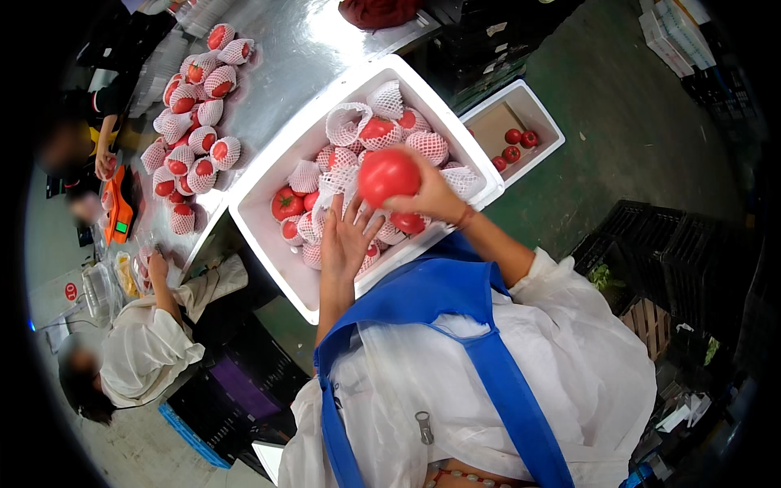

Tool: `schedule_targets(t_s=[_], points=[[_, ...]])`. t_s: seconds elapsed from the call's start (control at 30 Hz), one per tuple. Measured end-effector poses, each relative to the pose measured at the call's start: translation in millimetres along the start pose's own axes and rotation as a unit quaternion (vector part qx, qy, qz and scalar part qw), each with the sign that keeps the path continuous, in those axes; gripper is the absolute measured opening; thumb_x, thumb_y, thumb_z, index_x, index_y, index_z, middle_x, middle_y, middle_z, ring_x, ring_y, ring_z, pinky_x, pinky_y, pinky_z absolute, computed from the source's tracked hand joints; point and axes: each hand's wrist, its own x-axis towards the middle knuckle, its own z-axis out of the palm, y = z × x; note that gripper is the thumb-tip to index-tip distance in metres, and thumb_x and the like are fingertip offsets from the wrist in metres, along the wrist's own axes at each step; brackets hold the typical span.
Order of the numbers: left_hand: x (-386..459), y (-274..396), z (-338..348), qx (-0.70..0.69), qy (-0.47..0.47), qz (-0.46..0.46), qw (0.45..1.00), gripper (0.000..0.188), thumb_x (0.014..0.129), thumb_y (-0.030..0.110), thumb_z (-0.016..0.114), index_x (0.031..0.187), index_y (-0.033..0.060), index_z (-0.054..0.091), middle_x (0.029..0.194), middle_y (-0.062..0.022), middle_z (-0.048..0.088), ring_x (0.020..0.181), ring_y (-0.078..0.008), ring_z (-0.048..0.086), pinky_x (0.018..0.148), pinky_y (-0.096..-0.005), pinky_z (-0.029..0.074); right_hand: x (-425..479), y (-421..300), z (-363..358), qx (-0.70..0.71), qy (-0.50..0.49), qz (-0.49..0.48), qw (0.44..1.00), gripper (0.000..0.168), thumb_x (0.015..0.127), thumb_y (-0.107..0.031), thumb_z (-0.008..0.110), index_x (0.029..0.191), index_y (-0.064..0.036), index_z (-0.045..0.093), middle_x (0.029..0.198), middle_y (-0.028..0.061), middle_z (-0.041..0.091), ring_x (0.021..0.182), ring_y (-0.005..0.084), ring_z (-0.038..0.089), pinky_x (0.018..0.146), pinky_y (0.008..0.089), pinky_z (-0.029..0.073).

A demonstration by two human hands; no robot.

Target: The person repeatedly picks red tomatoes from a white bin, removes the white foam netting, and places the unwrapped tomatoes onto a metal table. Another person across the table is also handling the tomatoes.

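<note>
My right hand (434,192) holds a large bare red tomato (388,177) above a white foam box (277,268). Beside it, on the left, my left hand (346,241) is raised with its fingers spread; a white foam net sleeve (337,183) lies right at its fingertips, and whether they touch it I cannot tell. Many tomatoes in net sleeves fill the box, such as a sleeved one (427,147) at the right. A bare tomato with a green calyx (286,204) sits at the box's left side. An empty-looking net sleeve (348,124) lies on top near the far side.
A metal table (274,79) beyond the box bears a pile of sleeved tomatoes (201,140) and an orange scale (119,210). Two co-workers are at its left side. A smaller foam box (552,146) with several tomatoes stands at the right. Black crates (647,244) are stacked farther right.
</note>
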Motion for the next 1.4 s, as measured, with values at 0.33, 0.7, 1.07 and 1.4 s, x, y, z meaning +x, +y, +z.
schedule_targets(t_s=[0.33,0.7,1.07,1.4], points=[[-4.2,-0.6,-71.1,0.264,0.264,0.083,0.924,0.035,0.083,0.017,0.053,0.112,0.0012,0.043,0.092,-0.0099,0.056,0.074,-0.017,0.057,0.063,-0.0262,0.046,-18.7,90.6,-188.0,0.131,0.333,0.249,0.9,0.054,0.072,-0.033,0.069,0.115,-0.01,0.044,0.099,0.0069,0.055,0.078,0.0204,0.06,0.064,0.0309,0.048],[5.4,-41.1,-35.1,0.663,-0.011,0.076,0.745,0.042,0.071,0.016,0.065,0.109,0.0058,0.049,0.098,-0.0162,0.052,0.087,-0.0242,0.056,0.071,-0.0316,0.048,-49.5,269.7,-273.4,0.318,0.418,0.372,0.766,0.051,0.071,-0.035,0.068,0.109,-0.01,0.046,0.093,0.0056,0.053,0.078,0.0189,0.054,0.061,0.0273,0.048],[50.9,-90.0,-18.9,0.746,0.14,-0.07,0.647,0.081,0.056,0.039,0.072,0.124,0.014,0.035,0.121,-0.0236,0.028,0.104,-0.04,0.042,0.09,-0.0411,0.038,-6.4,127.0,-201.7,0.073,0.383,0.2,0.899,0.033,0.08,-0.007,0.057,0.11,0.001,0.046,0.088,0.009,0.057,0.075,0.0177,0.06,0.055,0.0219,0.045],[28.9,-48.4,-34.7,0.336,0.09,-0.116,0.93,0.079,0.073,0.012,0.068,0.133,0.008,0.016,0.123,-0.0165,0.035,0.107,-0.0299,0.046,0.076,-0.0429,0.051,-1.8,8.3,-50.4,-0.161,-0.04,-0.071,0.984,0.033,0.077,-0.014,0.062,0.106,-0.001,0.054,0.103,0.0116,0.057,0.095,0.0216,0.054,0.082,0.0299,0.042]])
